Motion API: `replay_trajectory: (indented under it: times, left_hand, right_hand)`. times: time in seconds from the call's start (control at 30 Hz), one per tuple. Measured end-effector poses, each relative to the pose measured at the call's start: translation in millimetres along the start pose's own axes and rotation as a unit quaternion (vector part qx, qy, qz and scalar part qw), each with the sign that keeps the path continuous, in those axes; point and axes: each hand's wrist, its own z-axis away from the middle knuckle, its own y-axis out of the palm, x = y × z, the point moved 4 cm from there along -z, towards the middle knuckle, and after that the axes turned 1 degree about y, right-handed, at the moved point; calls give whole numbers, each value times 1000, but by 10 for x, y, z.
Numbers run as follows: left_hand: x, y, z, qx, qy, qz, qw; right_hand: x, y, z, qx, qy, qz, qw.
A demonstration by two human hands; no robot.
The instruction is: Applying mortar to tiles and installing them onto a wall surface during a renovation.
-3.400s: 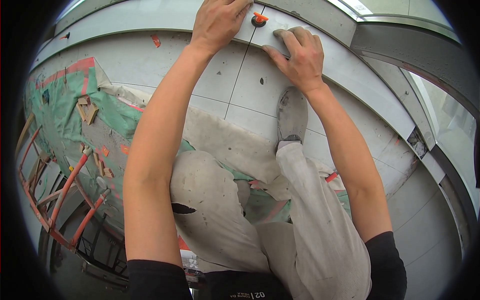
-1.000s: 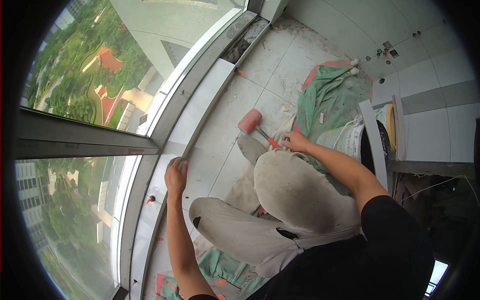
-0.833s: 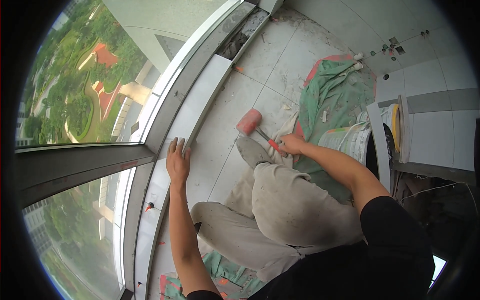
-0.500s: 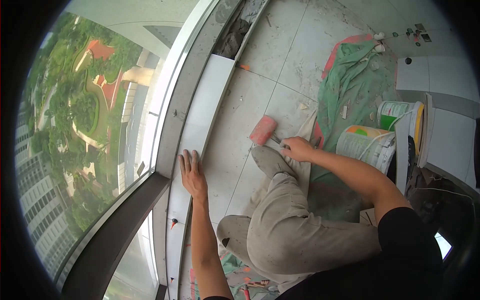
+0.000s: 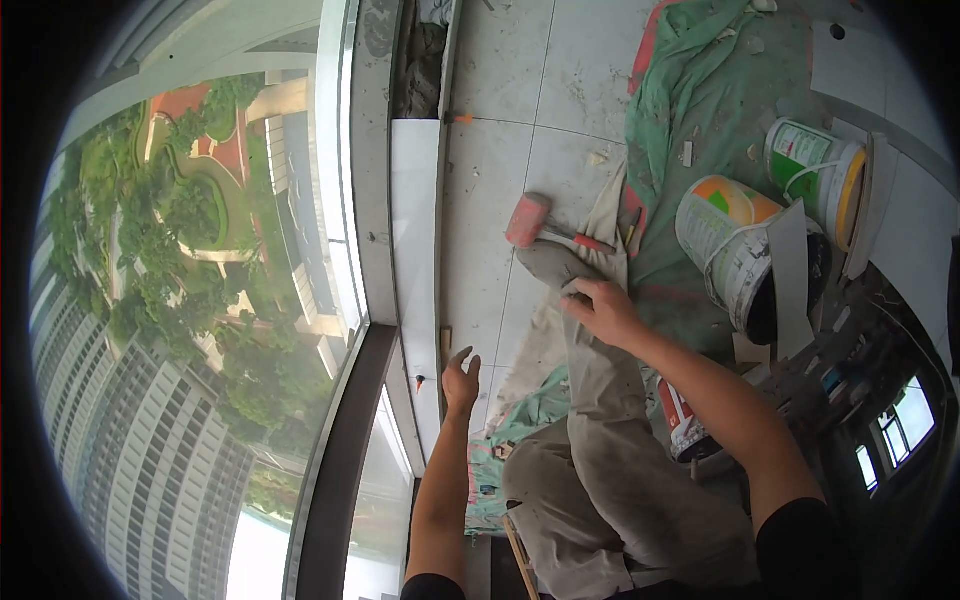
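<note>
My left hand [image 5: 461, 382] is raised just beside the inner edge of a long white tile ledge [image 5: 414, 240] under the window. Its thumb and fingers are apart with nothing held. A rubber mallet [image 5: 527, 220] with a dusty red head and a red-gripped handle lies on the tiled floor, beyond my shoe [image 5: 563, 266]. My right hand [image 5: 606, 312] is over my lower leg, close to the trouser hem, its fingers curled in. Whether those fingers pinch anything is hidden.
Green sheeting [image 5: 690, 180] covers floor at the right. Two white buckets, one nearer [image 5: 735, 235] and one farther [image 5: 805, 165], lie tilted there. A dark window frame [image 5: 345, 440] runs along the left. Past the ledge tile's far end is an unfinished gap [image 5: 420, 70].
My right hand has let go of the mallet and moved back over my leg. My left hand has lifted off the ledge tile and drawn back. The view has turned.
</note>
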Motion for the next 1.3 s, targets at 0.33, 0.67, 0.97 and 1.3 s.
replay_trajectory:
  times: [0.33, 0.67, 0.97, 1.3]
  left_hand:
    - [-1339, 211, 691, 82, -53, 163, 982]
    - [-2015, -259, 1156, 137, -32, 210, 968]
    - [-1705, -930, 1805, 128, 33, 55, 990]
    - [-2031, -721, 1761, 58, 34, 1, 998]
  right_hand:
    - [-625, -658, 1053, -44, 142, 33, 988]
    - [-341, -678, 1310, -189, 157, -47, 968]
    - [229, -162, 1271, -107, 153, -78, 979]
    - [-267, -1108, 1294, -116, 147, -115, 975]
